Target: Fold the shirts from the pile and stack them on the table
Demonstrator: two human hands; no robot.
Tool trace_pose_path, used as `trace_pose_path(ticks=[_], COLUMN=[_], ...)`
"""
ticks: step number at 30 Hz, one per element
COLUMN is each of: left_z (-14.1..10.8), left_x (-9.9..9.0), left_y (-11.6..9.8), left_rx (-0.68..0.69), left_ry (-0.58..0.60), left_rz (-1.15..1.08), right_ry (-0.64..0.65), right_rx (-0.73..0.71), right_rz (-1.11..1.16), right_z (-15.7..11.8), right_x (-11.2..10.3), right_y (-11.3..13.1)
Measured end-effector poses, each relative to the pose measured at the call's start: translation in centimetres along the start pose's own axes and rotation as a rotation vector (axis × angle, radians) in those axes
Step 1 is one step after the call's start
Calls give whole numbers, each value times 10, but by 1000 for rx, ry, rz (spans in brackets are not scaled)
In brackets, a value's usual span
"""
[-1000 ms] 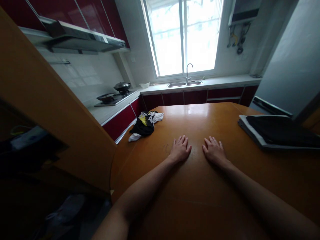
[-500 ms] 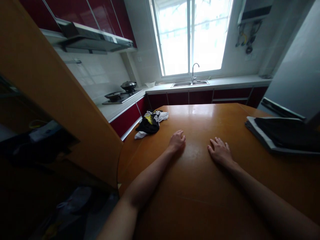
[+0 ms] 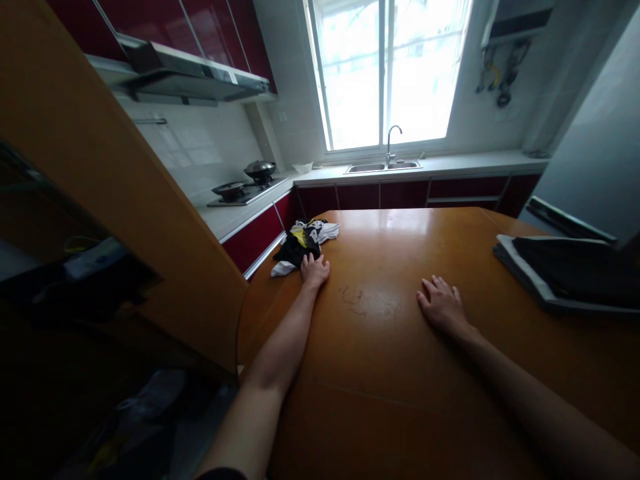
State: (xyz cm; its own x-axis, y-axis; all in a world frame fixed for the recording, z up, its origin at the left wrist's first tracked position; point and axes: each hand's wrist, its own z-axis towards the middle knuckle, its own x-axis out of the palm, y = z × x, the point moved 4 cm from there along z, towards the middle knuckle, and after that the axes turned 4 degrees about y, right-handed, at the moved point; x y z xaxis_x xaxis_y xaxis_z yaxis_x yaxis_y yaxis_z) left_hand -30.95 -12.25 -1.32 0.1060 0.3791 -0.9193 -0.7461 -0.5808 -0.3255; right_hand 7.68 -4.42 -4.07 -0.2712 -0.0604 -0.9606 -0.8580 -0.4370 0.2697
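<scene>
Cloth bundle of crumpled black, white and yellow fabric (image 3: pixel 299 237) lies near the far left edge of a glossy orange-brown wooden table (image 3: pixel 380 373), its limp folds apparently letting it slump into a loose heap rather than stand. Bare left hand (image 3: pixel 315 271) meets the near side of the bundle, arm stretched forward because the fabric sits well out from the person's body. Its fingers overlap the black part; whether they pinch it cannot be told. Bare right hand (image 3: pixel 443 305) rests palm down on the wood, fingers spread and holding nothing, seemingly a steady support for the reaching side. Faint dark marks (image 3: pixel 355 300) show on the tabletop between the two hands. On the right, a flat layered stack of black, white and gray fabric (image 3: pixel 570 267) appears neatly folded, which would keep it low and stable. Beyond, a lidded metal wok (image 3: pixel 259 170) and a shallow dark pan (image 3: pixel 229 191) sit on a black cooktop (image 3: pixel 249 198), presumably parked over its burners.
</scene>
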Motion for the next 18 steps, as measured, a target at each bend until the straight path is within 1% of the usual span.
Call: trace_pose_path(ticks=[3,5,8,10,11,13,14,16,18], left_z=[3,7,15,19,20,16,12,1,-12], left_x=[2,-3,-24,-46,-57,-78,-84,-89,-80], left_y=[0,1,3,1,-2,-15,-24,-47,-72], left_rx=[1,-2,-14,12,48,156,220,336,424], left_ry=[8,-15,-89,-187,-248,-355,-385,-374,-277], left_rz=[-9,-25,-50,-85,-108,-150,-162,-166,-152], right_ry=[1,-1,-6,-8,-9,-10,-12,-14,-13], right_rx=[1,-2,-3,-1,1,5,8,8,4], right_rz=[1,-2,-7,-10,-11,-16,-19,-24,-26], right_z=[0,0,0,0,0,1,1,1,1], right_x=[0,0,0,0,1,1,1,0,0], right_y=[-1,-1,0,1,1,2,2,2,2])
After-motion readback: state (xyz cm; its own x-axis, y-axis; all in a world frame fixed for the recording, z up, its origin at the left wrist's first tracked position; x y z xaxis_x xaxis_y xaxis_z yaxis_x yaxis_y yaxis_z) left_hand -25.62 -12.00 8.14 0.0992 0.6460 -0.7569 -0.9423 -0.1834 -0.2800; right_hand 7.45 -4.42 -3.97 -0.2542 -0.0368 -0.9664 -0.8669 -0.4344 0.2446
